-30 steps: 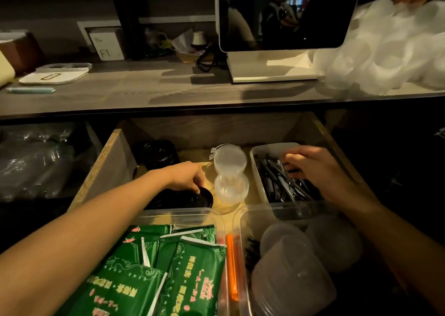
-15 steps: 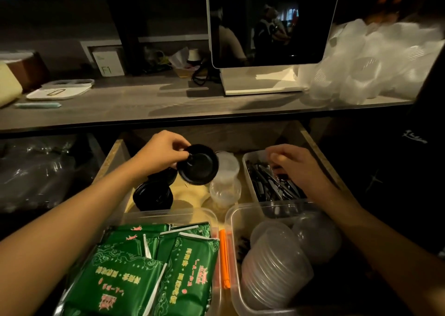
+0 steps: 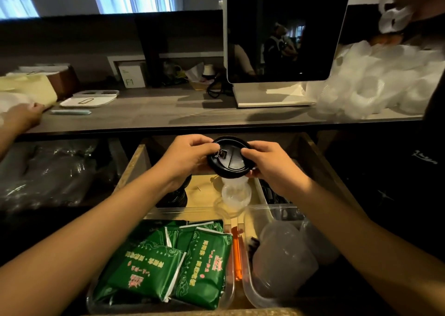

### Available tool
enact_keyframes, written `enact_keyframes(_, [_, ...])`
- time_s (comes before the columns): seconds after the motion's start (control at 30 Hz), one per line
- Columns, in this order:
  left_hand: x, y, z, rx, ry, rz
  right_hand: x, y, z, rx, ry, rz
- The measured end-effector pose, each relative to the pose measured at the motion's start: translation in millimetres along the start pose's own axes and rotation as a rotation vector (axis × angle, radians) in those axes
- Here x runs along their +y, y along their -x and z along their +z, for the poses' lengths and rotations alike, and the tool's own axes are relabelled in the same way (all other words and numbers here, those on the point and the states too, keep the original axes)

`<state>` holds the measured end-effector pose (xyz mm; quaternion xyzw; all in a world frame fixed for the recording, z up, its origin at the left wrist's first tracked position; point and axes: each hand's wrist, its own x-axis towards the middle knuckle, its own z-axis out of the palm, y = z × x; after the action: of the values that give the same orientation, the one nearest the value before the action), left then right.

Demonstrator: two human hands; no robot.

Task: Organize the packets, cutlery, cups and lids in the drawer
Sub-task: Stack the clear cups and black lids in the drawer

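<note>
Both hands hold a round black plastic cup lid (image 3: 230,157) above an open wooden drawer (image 3: 131,165). The left hand (image 3: 185,157) grips its left rim; the right hand (image 3: 269,163) pinches its right rim. Just below the hands sit small clear plastic cups (image 3: 236,194); nearer the person, green foil packets (image 3: 168,260) fill a clear bin.

L hand (image 3: 186,157) at 9 o'clock, R hand (image 3: 269,165) at 3, both raised, fingers curled, pinching black lid (image 3: 230,157) rim; forearms converge.
</note>
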<state>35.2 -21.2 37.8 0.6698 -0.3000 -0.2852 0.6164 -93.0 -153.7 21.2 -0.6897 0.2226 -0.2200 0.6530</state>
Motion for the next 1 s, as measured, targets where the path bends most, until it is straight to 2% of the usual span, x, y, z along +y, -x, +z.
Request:
enact_keyframes(0.07, [-0.5, 4.0, -6.9, -0.009, 0.013, -0.039, -0.7, -4.6, 13.2, -0.006, -0.038, 0.015])
enact_keyframes(0.2, [-8.2, 0.3, -34.9, 0.038, -0.189, -0.040, -0.3, -21.4, 48.7, 0.000, -0.124, 0.065])
enact_keyframes(0.37, [-32.2, -15.4, -84.2, 0.180, -0.381, -0.074, 3.6, -60.7, 93.0, -0.037, -0.011, 0.246])
enact_keyframes(0.5, [-55.7, -29.6, -106.6, 0.184, -0.435, -0.239, 22.7, -91.0, 122.2, -0.008, 0.080, 0.308])
enact_keyframes(0.73, [-84.2, -40.4, -129.5, 0.204, -0.411, -0.190, 47.5, -107.0, 140.3, 0.007, 0.041, 0.350])
enact_keyframes(0.9, [-97.8, -40.7, -131.9, 0.174, -0.615, -0.181, 61.2, -111.9, 154.4, -0.044, 0.314, 0.430])
enact_keyframes(1.0, [-103.6, -45.0, -126.5, 0.158, -0.731, -0.251, 70.0, -116.1, 162.4, -0.052, 0.433, 0.450])
